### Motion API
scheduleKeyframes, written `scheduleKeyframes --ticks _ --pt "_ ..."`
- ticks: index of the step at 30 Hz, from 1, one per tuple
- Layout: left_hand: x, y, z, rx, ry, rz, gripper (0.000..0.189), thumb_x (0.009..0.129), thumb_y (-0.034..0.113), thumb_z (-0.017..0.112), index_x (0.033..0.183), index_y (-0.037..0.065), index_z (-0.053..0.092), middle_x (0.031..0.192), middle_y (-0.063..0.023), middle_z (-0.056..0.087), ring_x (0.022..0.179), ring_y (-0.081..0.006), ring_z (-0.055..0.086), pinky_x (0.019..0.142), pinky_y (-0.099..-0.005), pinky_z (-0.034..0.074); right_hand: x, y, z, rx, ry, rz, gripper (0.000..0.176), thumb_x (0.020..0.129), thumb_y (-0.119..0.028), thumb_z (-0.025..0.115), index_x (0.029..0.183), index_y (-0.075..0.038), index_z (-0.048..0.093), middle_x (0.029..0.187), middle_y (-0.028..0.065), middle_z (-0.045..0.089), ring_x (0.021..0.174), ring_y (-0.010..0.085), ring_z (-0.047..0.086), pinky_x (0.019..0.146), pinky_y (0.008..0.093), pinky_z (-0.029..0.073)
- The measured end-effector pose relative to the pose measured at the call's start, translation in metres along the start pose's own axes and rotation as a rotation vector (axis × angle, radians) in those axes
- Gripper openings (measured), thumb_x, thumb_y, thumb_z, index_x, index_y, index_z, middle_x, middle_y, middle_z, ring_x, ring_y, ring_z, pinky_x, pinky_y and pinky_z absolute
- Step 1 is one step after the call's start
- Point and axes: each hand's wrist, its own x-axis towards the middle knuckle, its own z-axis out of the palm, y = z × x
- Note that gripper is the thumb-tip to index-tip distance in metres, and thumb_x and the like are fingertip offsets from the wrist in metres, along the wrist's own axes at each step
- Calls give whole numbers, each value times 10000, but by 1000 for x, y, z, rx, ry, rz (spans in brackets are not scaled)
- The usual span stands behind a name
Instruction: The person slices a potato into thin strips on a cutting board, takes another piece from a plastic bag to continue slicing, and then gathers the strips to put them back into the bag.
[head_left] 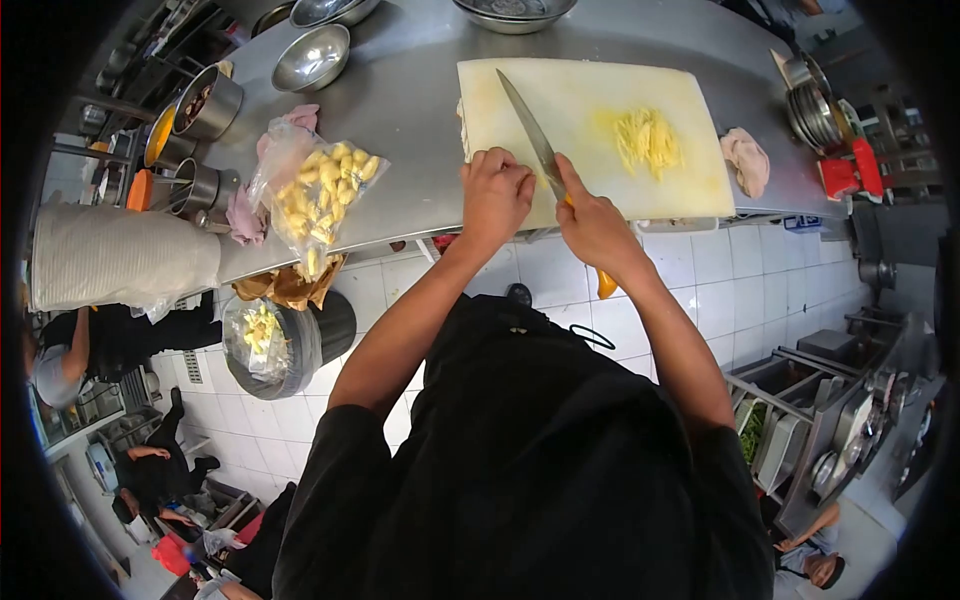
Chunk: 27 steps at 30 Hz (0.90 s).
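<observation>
My right hand (598,228) grips a long kitchen knife (536,128) by its yellow handle, the blade lying over the cutting board (560,85) and pointing away to the upper left. Just left of the blade, at the board's near edge, my left hand (497,195) has its fingers curled together. Whatever may be in those fingers is hidden. A heap of thin pale-yellow strips (648,140) lies on the right part of the board. To the left, a clear plastic bag (372,168) with peeled yellow pieces (322,190) rests on the steel counter.
Metal bowls (311,58) stand at the back of the steel counter (410,110). A pink cloth (745,162) is right of the board. Stacked white lids or containers (125,255) are at left, above a lined bin (270,350). Other people (165,460) are around the kitchen.
</observation>
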Motion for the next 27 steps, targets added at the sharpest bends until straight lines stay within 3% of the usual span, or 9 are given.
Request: scheduleKeyframes --ticks 15,18,27 --pt "4 2 7 -2 -22 -139 78 749 175 818 827 180 812 931 14 627 977 -214 568 850 -397 358 13 4 18 -26 18 3 694 1006 -177 480 1632 -115 187 896 323 699 891 523 669 891 586 496" --pt "5 0 9 1 -34 -155 76 740 184 827 814 187 811 927 20 628 972 -209 565 843 -395 357 29 -6 9 -39 -78 109 721 1007 -184 480 1649 -156 151 1060 314 699 986 498 661 928 536 490" --pt "3 -2 11 -9 2 -164 78 733 193 840 804 188 809 922 26 632 964 -205 565 832 -389 362 24 -4 2 -23 -55 82 719 1013 -193 486 1653 -179 158 1081 303 697 999 487 663 925 509 495"
